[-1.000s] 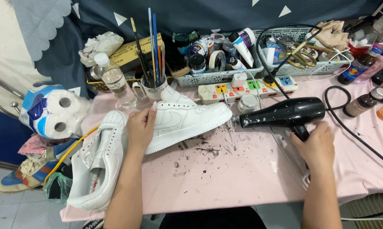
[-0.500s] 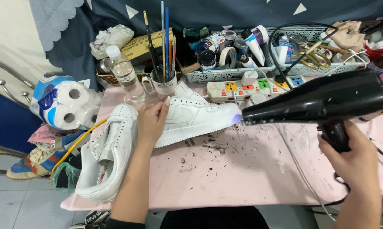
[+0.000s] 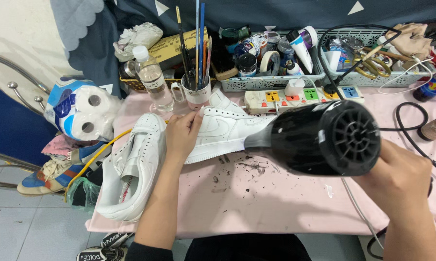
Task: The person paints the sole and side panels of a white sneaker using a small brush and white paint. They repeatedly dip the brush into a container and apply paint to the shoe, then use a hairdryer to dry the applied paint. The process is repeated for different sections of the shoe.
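1. Now the black hair dryer [image 3: 324, 137] is lifted higher and closer to the camera than half a second ago, so it looks much bigger.
2. Far left, a pack of toilet rolls [image 3: 80, 113] sits past the table edge, with an old blue and orange shoe [image 3: 51, 171] below it.
3. A second white shoe [image 3: 133, 166] lies at the left edge of the pink table [image 3: 256, 203], its toe pointing away from the person.
4. The left hand [image 3: 181, 135] rests flat on the white shoe [image 3: 227, 128], fingers partly spread, holding it down.
5. That shoe lies longways across the table, its long side running left to right. It is clean and white, with small holes and a stitched swoosh shape.
6. Behind it stand a water bottle [image 3: 152, 79], a cup of brushes [image 3: 196, 89] and a power strip [image 3: 300, 94], so room there is tight.
7. In front, the table is open, with only dark crumbs [image 3: 242, 166].
8. The right hand [image 3: 399, 179] is wrapped tight on the dryer's handle. The dryer's nose points left at the shoe; its round back grille faces the camera.
9. A black cord [image 3: 411, 130] loops at the right.
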